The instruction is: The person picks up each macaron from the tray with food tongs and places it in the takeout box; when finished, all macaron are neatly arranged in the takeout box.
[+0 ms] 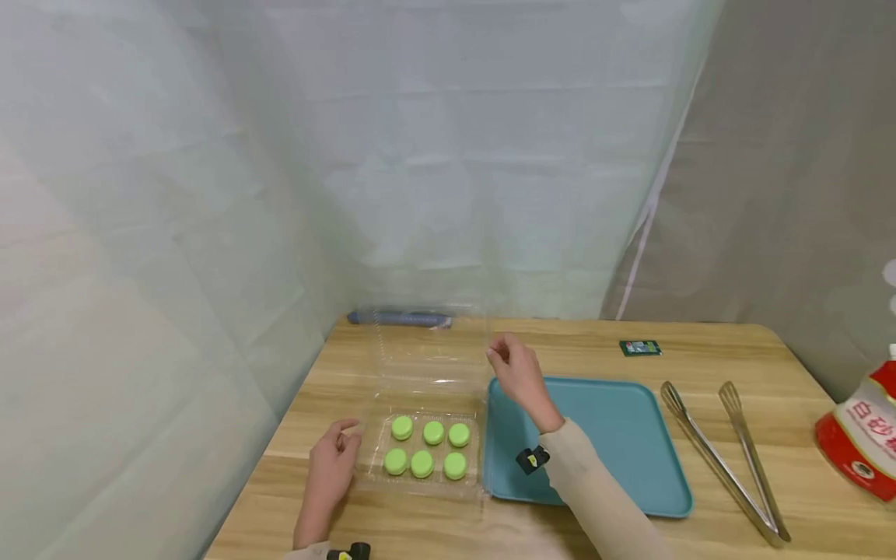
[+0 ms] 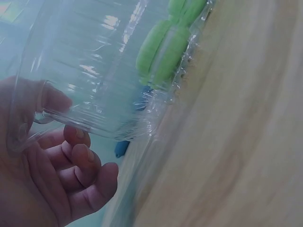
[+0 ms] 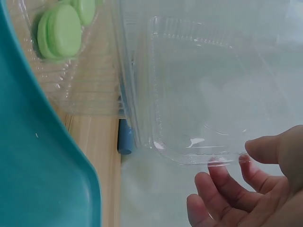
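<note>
A clear plastic clamshell box point(image 1: 374, 459) lies on the table with its lid point(image 1: 434, 362) raised at the back. Inside its base sit several light green macarons point(image 1: 422, 464) in two rows. My right hand point(image 1: 518, 373) pinches the right edge of the lid between thumb and fingertips, as the right wrist view shows. At the left side of the base, my left hand point(image 1: 334, 459) pinches the rim; in the left wrist view the thumb point(image 2: 54, 97) shows through the plastic, with the other fingers curled below.
Right of the box lies a blue tray point(image 1: 602, 435), partly under my right forearm. Farther right are metal tongs point(image 1: 735, 467) and a red and white bag point(image 1: 864, 428). A small green packet point(image 1: 640, 348) and a blue tube-like object point(image 1: 413, 319) lie along the back edge.
</note>
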A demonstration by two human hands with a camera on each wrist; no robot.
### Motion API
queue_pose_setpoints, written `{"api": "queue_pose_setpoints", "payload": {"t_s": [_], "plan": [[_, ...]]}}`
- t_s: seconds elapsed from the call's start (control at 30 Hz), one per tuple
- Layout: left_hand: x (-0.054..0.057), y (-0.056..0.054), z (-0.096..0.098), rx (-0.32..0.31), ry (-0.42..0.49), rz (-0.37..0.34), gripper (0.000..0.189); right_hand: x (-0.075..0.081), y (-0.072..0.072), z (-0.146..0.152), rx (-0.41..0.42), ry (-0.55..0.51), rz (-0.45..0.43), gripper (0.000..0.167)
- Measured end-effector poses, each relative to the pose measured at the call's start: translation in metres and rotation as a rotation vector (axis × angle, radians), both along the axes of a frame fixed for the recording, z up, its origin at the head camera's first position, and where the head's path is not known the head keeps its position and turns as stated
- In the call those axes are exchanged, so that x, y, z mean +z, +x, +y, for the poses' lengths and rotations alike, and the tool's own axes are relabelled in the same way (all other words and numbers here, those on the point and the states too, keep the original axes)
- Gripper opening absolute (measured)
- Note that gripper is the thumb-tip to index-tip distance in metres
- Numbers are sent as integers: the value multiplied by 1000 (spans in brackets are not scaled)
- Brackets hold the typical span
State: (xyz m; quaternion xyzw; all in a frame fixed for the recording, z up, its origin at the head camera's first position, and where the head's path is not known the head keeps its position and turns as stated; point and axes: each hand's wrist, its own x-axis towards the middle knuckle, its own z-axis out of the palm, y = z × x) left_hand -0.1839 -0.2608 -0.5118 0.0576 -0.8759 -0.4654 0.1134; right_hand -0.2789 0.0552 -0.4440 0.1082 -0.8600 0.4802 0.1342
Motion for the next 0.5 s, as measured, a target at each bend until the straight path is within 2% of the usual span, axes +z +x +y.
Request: {"api": "queue_pose_setpoints", "payload": {"t_s": [0.1, 0.2, 0.33, 0.5], "plan": [[-1, -1, 2, 11, 18, 10, 32, 3, 4, 2, 12, -5, 7, 6], [-1, 0, 4, 26, 30, 20, 24, 4, 10, 5, 23, 0, 13, 6], [-1, 1, 5, 45, 46, 36, 9, 8, 19, 8, 60, -20, -39, 9], [1, 0, 2, 40, 48, 51, 10, 11, 29, 11, 158, -101, -109, 15]]}}
